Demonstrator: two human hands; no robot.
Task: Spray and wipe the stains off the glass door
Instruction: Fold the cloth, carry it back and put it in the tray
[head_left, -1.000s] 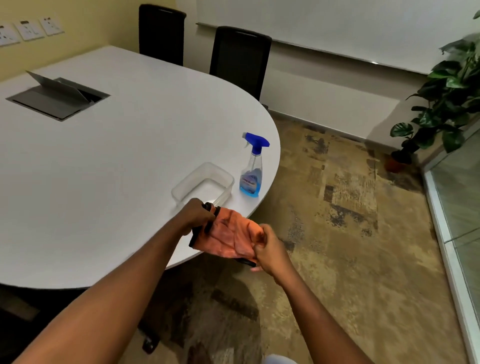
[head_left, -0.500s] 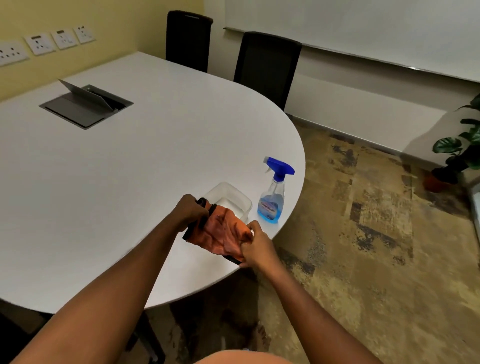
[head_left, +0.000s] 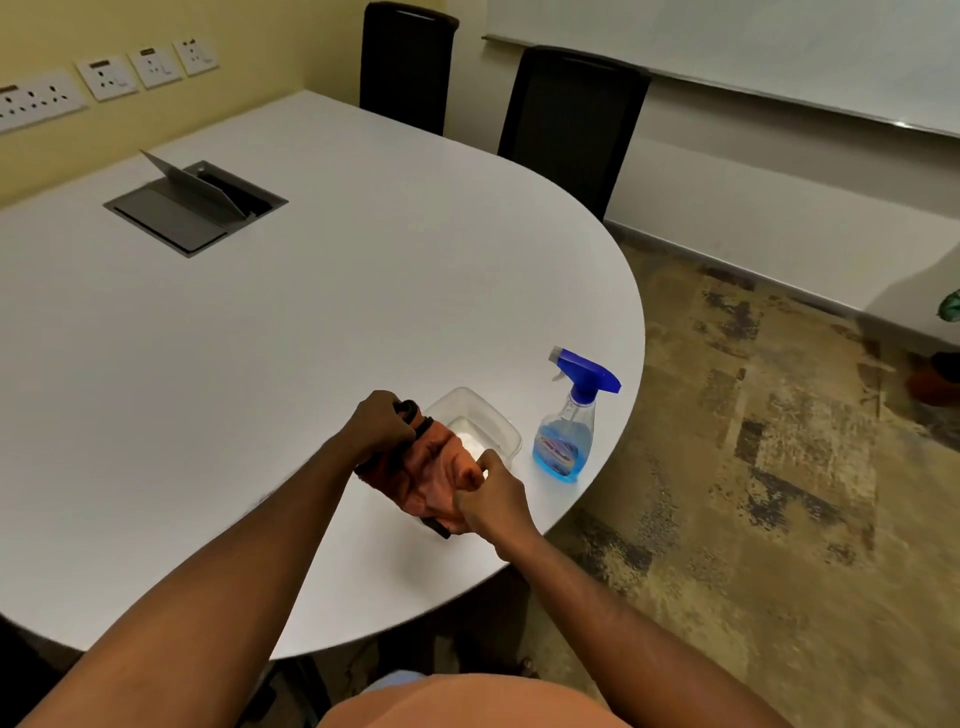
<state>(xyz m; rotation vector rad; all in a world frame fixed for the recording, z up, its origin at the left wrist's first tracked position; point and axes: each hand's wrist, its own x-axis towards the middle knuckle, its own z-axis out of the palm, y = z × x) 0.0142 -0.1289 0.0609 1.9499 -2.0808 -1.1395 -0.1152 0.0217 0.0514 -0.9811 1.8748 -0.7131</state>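
Note:
An orange cloth with a black edge (head_left: 434, 480) hangs bunched between both hands, just above the white table (head_left: 260, 364). My left hand (head_left: 379, 423) grips its upper left corner and my right hand (head_left: 488, 496) pinches its lower right side. A clear spray bottle with blue liquid and a blue trigger head (head_left: 569, 418) stands upright near the table's right edge, to the right of the cloth. The glass door is out of view.
A clear plastic container (head_left: 480, 423) sits on the table right behind the cloth, beside the bottle. A grey flip-up socket box (head_left: 195, 205) is set into the tabletop. Two black chairs (head_left: 571, 119) stand at the far side. Patterned carpet (head_left: 753, 493) covers the floor on the right.
The view has swung left and closer over the table, so the plant and glass panel on the right have left the frame. Both hands have kept hold of the cloth, now over the tabletop.

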